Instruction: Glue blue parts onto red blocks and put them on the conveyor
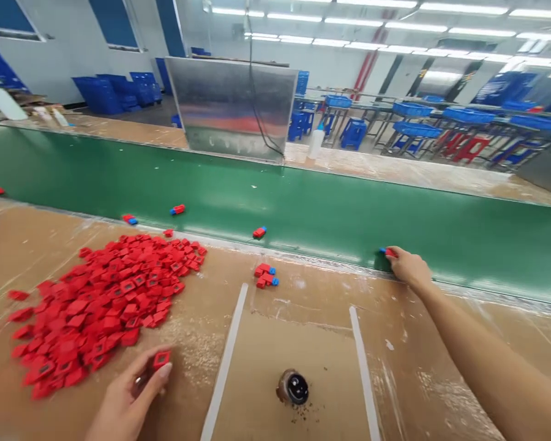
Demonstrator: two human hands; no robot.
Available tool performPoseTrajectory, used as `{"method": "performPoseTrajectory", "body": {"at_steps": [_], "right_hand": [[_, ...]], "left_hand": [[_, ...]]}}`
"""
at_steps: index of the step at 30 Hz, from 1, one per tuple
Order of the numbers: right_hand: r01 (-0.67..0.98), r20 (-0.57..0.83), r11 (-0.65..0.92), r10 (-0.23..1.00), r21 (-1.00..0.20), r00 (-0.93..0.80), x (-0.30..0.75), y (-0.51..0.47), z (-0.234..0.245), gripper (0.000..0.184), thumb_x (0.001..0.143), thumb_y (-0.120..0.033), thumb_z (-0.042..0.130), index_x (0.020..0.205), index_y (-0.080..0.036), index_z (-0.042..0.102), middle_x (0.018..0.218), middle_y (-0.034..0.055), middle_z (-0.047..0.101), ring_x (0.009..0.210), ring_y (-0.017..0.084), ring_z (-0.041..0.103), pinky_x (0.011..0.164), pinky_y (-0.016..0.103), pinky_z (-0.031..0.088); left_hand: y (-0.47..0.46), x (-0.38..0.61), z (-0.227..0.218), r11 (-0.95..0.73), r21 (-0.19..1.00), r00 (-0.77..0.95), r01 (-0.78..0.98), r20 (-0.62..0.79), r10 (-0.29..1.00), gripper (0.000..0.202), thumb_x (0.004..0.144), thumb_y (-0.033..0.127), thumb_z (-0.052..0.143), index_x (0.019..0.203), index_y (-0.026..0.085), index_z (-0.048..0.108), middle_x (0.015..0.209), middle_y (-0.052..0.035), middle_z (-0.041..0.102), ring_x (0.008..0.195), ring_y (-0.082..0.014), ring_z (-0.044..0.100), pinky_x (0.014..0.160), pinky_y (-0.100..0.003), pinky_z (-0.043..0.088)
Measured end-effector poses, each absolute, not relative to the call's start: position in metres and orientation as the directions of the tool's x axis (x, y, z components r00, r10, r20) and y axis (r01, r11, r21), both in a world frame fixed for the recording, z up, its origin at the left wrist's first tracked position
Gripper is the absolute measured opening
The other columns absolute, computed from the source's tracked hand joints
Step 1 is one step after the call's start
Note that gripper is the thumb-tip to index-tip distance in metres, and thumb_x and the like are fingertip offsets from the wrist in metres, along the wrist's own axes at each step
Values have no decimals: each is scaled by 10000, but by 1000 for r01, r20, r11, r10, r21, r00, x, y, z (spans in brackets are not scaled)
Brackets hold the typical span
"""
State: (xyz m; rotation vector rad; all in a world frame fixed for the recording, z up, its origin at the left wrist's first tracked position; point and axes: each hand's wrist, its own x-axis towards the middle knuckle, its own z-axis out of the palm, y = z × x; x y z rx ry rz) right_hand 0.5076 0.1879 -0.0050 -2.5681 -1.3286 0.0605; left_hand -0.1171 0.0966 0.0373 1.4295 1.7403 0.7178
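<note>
The left grip (127,395) is sitting low in the frame, nearly shut, its thumb and fingertips pinching a flat red plastic piece (161,359) with a dark square recess in its face. Just beyond that grip, a heap of matching red pieces (101,312) is lying spread across the tan-covered table (395,349), most lying flat with their dark recesses showing, others tilted against their neighbours. Right of the left grip, a round dark-topped fitting (294,387) is standing between two white strips (223,361) fixed to the table, with brown crumbs scattered around it. Ahead of that fitting, a small cluster of red pieces with blue ends (264,275) is lying near the table's far edge. Farther out from the left grip, several red-and-blue pieces (177,209) are lying well apart on a green conveyor belt (303,214). The right grip (408,267) is stretching out along the bare forearm, almost closed, its fingertips (392,255) pinching a red-and-blue piece (388,252) right at the belt's near edge. Well beyond both grips, a dented metal panel (232,109) is standing behind the belt, with blue crates (98,95) to its left and blue stools (353,133) to its right.
</note>
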Motion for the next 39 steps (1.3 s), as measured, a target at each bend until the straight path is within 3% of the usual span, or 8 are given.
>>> {"method": "performPoseTrajectory", "body": {"at_steps": [5, 10, 15, 19, 23, 29, 39], "right_hand": [[766, 33, -437, 859, -471, 510, 491, 132, 15, 317, 870, -153, 590, 1180, -103, 638, 904, 169, 709, 699, 213, 646, 650, 318, 436], [727, 105, -297, 886, -620, 451, 436, 57, 27, 351, 940, -411, 498, 1099, -138, 652, 858, 149, 698, 693, 207, 658, 639, 320, 475], [673, 167, -74, 944, -736, 285, 348, -8, 36, 393, 917, -481, 543, 1185, -195, 557, 929, 106, 683, 784, 225, 674, 689, 344, 537], [573, 54, -14, 993, -819, 102, 284, -35, 44, 308, 934, -415, 575, 1156, -211, 515, 991, 80, 663, 884, 204, 678, 796, 345, 564], [615, 60, 87, 996, -784, -64, 248, -37, 54, 233, 983, -355, 495, 1157, -221, 576, 1010, 69, 616, 911, 189, 651, 824, 341, 548], [784, 177, 188, 979, -591, -101, 232, -23, 55, 289, 983, -321, 489, 1240, -213, 561, 990, 69, 629, 843, 201, 645, 766, 353, 533], [838, 284, 330, 933, -434, -220, 219, -16, 49, 204, 998, -313, 471, 1065, -203, 628, 979, 83, 644, 816, 206, 650, 700, 313, 526]], "left_hand": [[80, -82, 40, 234, 909, 89, 346, -280, 956, 442, 783, 487, 658, 1086, 165, 663, 703, 6, 599, 635, -158, 534, 596, -237, 450], [60, -42, 24, 197, 964, 285, 177, -241, 928, 291, 803, 355, 666, 1008, 150, 680, 786, -11, 609, 720, -146, 527, 675, -235, 428], [36, -7, 14, 160, 977, 416, 141, -205, 886, 281, 843, 296, 619, 1085, 160, 658, 877, -27, 634, 796, -156, 545, 736, -249, 424], [19, 9, 6, 83, 978, 466, 190, -164, 869, 229, 855, 277, 608, 1053, 179, 667, 812, -7, 602, 745, -148, 519, 678, -240, 406], [11, 10, 2, 25, 980, 455, 199, -115, 883, 192, 864, 285, 602, 1021, 188, 654, 749, 15, 557, 694, -137, 499, 631, -231, 390], [7, 2, 2, 0, 986, 455, 166, -77, 887, 183, 871, 278, 596, 1024, 202, 661, 785, 9, 588, 722, -139, 530, 676, -234, 426], [5, 2, 0, 19, 990, 432, 140, -78, 898, 281, 855, 284, 609, 1115, 196, 671, 842, -24, 644, 744, -158, 565, 691, -248, 459]]}}
